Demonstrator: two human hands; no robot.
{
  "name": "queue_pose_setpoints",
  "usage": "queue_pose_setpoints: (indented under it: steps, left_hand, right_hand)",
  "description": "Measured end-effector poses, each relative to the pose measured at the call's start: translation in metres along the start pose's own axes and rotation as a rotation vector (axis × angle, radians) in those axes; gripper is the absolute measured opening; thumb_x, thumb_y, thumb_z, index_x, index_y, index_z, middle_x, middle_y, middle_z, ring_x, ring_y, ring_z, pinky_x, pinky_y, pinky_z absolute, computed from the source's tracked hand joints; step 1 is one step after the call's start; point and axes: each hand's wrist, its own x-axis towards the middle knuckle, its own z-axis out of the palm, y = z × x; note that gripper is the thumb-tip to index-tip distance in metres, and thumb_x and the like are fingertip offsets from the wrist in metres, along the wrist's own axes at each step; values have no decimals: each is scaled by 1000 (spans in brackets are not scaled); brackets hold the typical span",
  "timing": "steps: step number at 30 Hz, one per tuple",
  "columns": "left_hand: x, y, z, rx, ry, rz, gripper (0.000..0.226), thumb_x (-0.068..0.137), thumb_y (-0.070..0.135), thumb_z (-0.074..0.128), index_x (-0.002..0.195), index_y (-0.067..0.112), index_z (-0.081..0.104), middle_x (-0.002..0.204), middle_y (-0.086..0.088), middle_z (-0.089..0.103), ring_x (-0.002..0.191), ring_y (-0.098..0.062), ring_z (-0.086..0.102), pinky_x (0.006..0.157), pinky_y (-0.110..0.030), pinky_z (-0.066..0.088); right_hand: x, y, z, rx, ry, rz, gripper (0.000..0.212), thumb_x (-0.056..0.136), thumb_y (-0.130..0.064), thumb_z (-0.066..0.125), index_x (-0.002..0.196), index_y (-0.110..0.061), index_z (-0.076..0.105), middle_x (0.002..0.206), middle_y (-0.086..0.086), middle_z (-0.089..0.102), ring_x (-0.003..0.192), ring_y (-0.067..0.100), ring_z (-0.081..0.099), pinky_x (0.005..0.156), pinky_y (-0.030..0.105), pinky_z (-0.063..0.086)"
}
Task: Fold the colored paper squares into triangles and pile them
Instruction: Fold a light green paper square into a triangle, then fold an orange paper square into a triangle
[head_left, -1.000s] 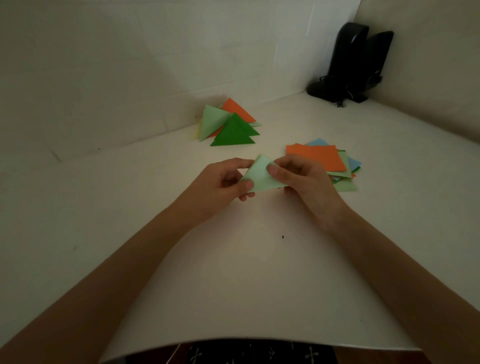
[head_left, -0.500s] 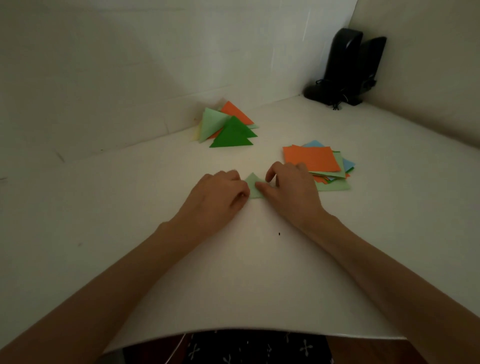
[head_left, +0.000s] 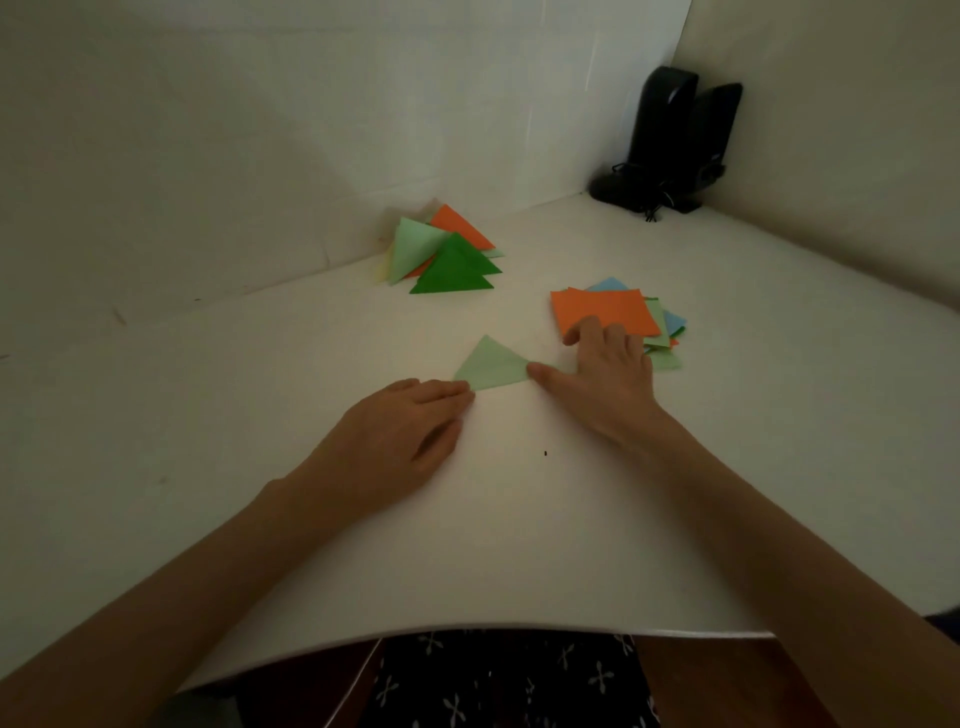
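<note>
Pale green paper, already folded into a triangle (head_left: 491, 364), lies flat on the white surface (head_left: 519, 530) in the head view, between the person's two hands. The left hand (head_left: 400, 431) rests palm down with its fingers straight and together, and their tips touch the triangle's near left corner. The right hand (head_left: 602, 374) is spread. Its thumb tip presses the triangle's right corner while its fingers reach onto the orange square (head_left: 605, 312) that tops the stack of squares (head_left: 670, 325) just to the right. Neither hand curls round anything.

Farther back, near the wall, sits the pile of triangles (head_left: 441, 260), with dark green, light green and orange ones overlapping loosely. It is well apart from the fresh triangle. Two black speakers (head_left: 670, 140) stand in the far right corner.

The step in hand looks like finishing the crease before this triangle goes to the pile. To do it well, one fingertip should pin a corner while the other hand runs firmly along the folded edge, so the halves do not spring apart. The edges appear to meet neatly, so pressing should not slide the layers. Paper this thin is likely to skid on the smooth surface, so lifting by a pinched corner would be safer than pushing it.
</note>
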Motion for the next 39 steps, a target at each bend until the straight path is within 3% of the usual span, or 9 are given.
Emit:
queue_pose_setpoints:
  steps: [3, 5, 9, 13, 24, 27, 29, 33, 39]
  left_hand:
    - [0, 0, 0, 12, -68, -12, 50, 92, 35, 30, 133, 15, 51, 120, -3, 65, 96, -22, 65, 101, -31, 37]
    - [3, 1, 2, 80, -74, -3, 51, 92, 35, 30, 133, 13, 50, 109, -5, 66, 85, -24, 63, 92, -31, 44]
    - [9, 7, 2, 190, -62, 6, 51, 90, 36, 29, 121, 9, 59, 95, -7, 58, 76, -23, 54, 68, -34, 44]
    - [14, 9, -2, 304, -58, 33, 48, 88, 36, 30, 109, 11, 66, 89, -5, 59, 71, -21, 55, 65, -31, 44]
    - [-1, -5, -11, 332, -60, 46, 42, 89, 32, 33, 106, 10, 65, 102, -7, 63, 88, -25, 60, 84, -36, 35]
    - [4, 0, -5, 185, -95, 9, 47, 88, 33, 33, 111, 8, 65, 102, -7, 63, 85, -23, 61, 79, -32, 45]
    - [4, -1, -5, 133, -91, 3, 47, 87, 33, 34, 111, 8, 65, 98, -5, 63, 81, -22, 60, 75, -31, 47]
    - [0, -3, -2, 155, -74, -2, 49, 87, 37, 33, 116, 12, 64, 103, -2, 64, 88, -21, 61, 83, -33, 46]
    - [-5, 5, -4, 146, -103, -97, 62, 88, 51, 21, 125, 19, 58, 119, 2, 61, 111, -22, 56, 100, -41, 37]
  right_hand:
    - [-1, 9, -3, -21, 88, -31, 46, 86, -45, 59, 116, -14, 45, 120, 10, 43, 115, 29, 36, 93, 35, 25]
    - [-1, 4, -2, 33, 191, -204, 33, 86, -31, 63, 110, -12, 52, 108, 9, 49, 103, 27, 42, 88, 33, 27]
    - [1, -23, 4, 186, -12, -337, 12, 89, -26, 59, 96, -17, 56, 83, -2, 52, 86, 19, 46, 74, 33, 35]
    - [4, -21, 14, 37, -38, -347, 17, 93, -38, 51, 101, -24, 53, 89, -7, 40, 91, 15, 33, 81, 32, 27]
    - [5, -22, 9, 71, -78, -369, 10, 93, -36, 52, 99, -29, 54, 92, -7, 45, 94, 16, 38, 78, 29, 23]
    - [8, -25, 6, 35, -111, -340, 16, 91, -42, 54, 97, -28, 54, 89, -8, 45, 96, 18, 40, 79, 30, 25]
    - [11, -33, 9, 22, -105, -281, 32, 85, -56, 54, 91, -25, 52, 87, -8, 44, 96, 18, 38, 83, 32, 27]
    - [22, -49, 21, -56, -57, -189, 52, 77, -70, 53, 91, -20, 47, 102, 2, 50, 107, 24, 40, 94, 39, 31]
    - [33, -39, 18, -54, 171, -207, 37, 88, -50, 53, 103, -16, 51, 107, 7, 54, 105, 27, 46, 85, 36, 33]
